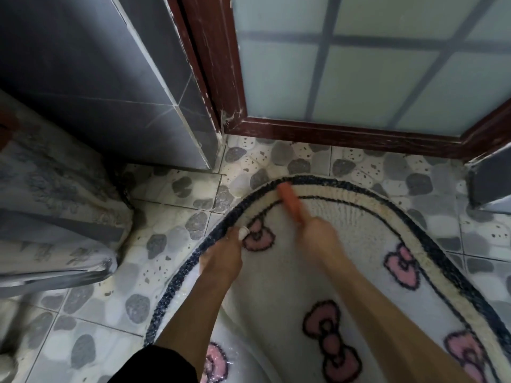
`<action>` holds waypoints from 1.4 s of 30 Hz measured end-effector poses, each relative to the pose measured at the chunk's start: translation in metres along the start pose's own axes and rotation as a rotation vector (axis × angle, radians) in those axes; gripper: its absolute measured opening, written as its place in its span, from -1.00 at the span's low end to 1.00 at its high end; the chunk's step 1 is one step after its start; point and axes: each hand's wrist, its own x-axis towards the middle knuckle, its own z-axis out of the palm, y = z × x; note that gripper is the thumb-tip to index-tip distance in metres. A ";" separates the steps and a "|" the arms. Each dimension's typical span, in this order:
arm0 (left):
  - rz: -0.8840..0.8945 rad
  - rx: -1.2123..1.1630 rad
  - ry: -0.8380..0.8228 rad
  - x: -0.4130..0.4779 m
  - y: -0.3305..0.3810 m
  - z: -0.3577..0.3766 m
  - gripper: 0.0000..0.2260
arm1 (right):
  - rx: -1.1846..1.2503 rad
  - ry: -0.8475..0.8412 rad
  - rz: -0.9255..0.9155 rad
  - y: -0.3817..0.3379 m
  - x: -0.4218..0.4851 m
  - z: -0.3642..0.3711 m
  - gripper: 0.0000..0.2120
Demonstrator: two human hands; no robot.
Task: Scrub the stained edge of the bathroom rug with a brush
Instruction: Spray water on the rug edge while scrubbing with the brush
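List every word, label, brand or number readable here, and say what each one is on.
No text can be read anywhere.
Rug: pink bows and a dark border only, no lettering.
Brush, gripped by the right hand: motion-blurred, so any mark on it is unreadable.
Door and tiles: patterns only, no writing.

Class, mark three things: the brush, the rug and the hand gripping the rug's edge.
brush (289,202): head view, orange body.
rug (276,286): head view, bare white pile.
left hand (221,261): head view, back of hand.
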 end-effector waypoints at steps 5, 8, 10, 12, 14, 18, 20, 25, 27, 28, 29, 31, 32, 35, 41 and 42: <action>-0.124 0.062 0.010 -0.005 -0.026 0.008 -0.69 | 0.086 0.139 0.304 0.013 0.000 -0.003 -0.22; -0.140 0.060 -0.003 0.003 -0.023 0.008 -0.64 | 0.186 -0.037 0.016 -0.046 -0.010 0.047 -0.23; -0.134 0.065 -0.008 0.000 -0.023 0.005 -0.61 | 0.113 -0.172 -0.098 -0.055 -0.011 0.051 -0.31; -0.113 0.048 0.000 -0.003 -0.026 0.004 -0.63 | 0.121 -0.139 -0.050 -0.031 0.000 0.023 -0.43; -0.101 0.029 0.014 -0.003 -0.029 0.003 -0.71 | 0.076 -0.007 0.072 0.005 0.008 -0.008 -0.30; -0.096 0.038 0.003 -0.001 -0.026 0.003 -0.67 | 0.041 0.060 0.202 -0.014 0.005 0.015 -0.23; -0.095 0.041 0.002 -0.001 -0.027 0.003 -0.70 | 0.110 -0.049 0.055 -0.050 -0.002 0.051 -0.21; -0.087 0.060 0.020 0.000 -0.033 0.005 -0.68 | 0.013 -0.135 -0.022 -0.027 0.005 0.018 -0.35; -0.091 0.085 0.012 0.000 -0.030 0.005 -0.65 | 0.050 0.045 0.155 0.011 0.006 -0.008 -0.22; -0.091 0.094 0.008 0.001 -0.028 0.005 -0.65 | 0.053 0.093 0.212 0.021 0.000 -0.011 -0.18; -0.096 0.102 0.008 0.002 -0.026 0.004 -0.67 | 0.069 0.114 0.217 0.022 -0.006 -0.007 -0.17; -0.113 0.122 0.012 0.002 -0.022 -0.001 -0.69 | 0.132 0.066 0.125 0.004 -0.015 0.010 -0.18; -0.120 0.139 0.001 -0.001 -0.017 -0.001 -0.69 | 0.107 -0.003 0.069 -0.002 -0.017 0.016 -0.19; -0.098 0.199 0.033 -0.004 -0.008 -0.005 -0.69 | -0.057 -0.063 0.009 -0.001 -0.009 0.012 -0.21; 0.254 -0.006 0.028 -0.004 0.097 0.007 -0.63 | -0.072 0.127 0.290 0.116 -0.023 -0.043 -0.26; 0.313 0.026 0.021 -0.007 0.117 0.014 -0.64 | -0.041 0.166 0.347 0.134 -0.037 -0.046 -0.30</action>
